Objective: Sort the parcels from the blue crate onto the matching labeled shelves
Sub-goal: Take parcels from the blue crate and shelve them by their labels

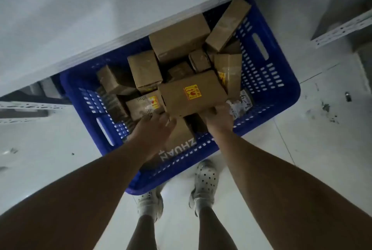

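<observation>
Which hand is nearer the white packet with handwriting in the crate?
Right. The right hand lies just beside the white packet, gripping the stickered box; the left hand is farther off, at that box's other near corner.

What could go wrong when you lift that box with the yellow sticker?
The right hand grips only a corner of the sticker box, so it might tip and slip. The tilted long box in the blue crate's far corner could topple if the pile shifts.
</observation>
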`<state>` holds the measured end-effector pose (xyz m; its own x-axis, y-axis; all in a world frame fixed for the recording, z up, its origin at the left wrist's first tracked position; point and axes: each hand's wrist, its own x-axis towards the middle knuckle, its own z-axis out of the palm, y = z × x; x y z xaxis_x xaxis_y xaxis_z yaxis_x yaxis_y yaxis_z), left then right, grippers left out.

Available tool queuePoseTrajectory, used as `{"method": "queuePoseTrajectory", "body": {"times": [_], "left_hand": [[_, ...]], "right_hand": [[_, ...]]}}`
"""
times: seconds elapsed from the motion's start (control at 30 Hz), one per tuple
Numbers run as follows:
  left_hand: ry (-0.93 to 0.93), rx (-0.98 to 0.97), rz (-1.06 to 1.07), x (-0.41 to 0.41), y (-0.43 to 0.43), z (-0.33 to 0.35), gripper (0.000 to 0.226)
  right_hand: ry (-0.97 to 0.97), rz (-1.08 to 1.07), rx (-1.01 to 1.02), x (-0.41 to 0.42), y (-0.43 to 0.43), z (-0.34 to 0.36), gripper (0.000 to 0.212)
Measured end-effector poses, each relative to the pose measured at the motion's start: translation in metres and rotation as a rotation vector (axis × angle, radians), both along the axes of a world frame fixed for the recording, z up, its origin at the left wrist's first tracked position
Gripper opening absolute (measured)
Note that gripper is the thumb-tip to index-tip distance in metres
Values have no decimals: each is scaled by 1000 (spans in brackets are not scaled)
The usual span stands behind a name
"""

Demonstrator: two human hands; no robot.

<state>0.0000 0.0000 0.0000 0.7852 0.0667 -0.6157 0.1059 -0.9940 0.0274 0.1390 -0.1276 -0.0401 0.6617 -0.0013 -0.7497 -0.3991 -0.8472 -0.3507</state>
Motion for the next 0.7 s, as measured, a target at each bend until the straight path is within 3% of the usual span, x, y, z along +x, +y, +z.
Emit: {"method": "queuePoseTrajectory", "body": {"times": [0.07,0.13,0.2,0.27,0.53,0.63,0.7], "left_hand": [[-14,57,14,7,2,-10,61],[-56,79,12,10,4,-27,64],[-46,96,29,15,6,-41,73],[-82,108,13,23,8,-47,75],[-199,189,-52,47,7,-37,71],[-190,118,68,52,8,-31,69],[-227,46,239,54,12,-24,67]], "right_hand": [[140,-185,96,3,8,-11,35],[329,-519,204,5,13,-18,37],[421,-634,256,5,15,-29,26],[458,-649,321,5,20,-36,23],[497,-630,385,-3,26,-30,43],[520,-619,451,-1,23,-20,41],[502,-604,492,4,20,-13,52]]}}
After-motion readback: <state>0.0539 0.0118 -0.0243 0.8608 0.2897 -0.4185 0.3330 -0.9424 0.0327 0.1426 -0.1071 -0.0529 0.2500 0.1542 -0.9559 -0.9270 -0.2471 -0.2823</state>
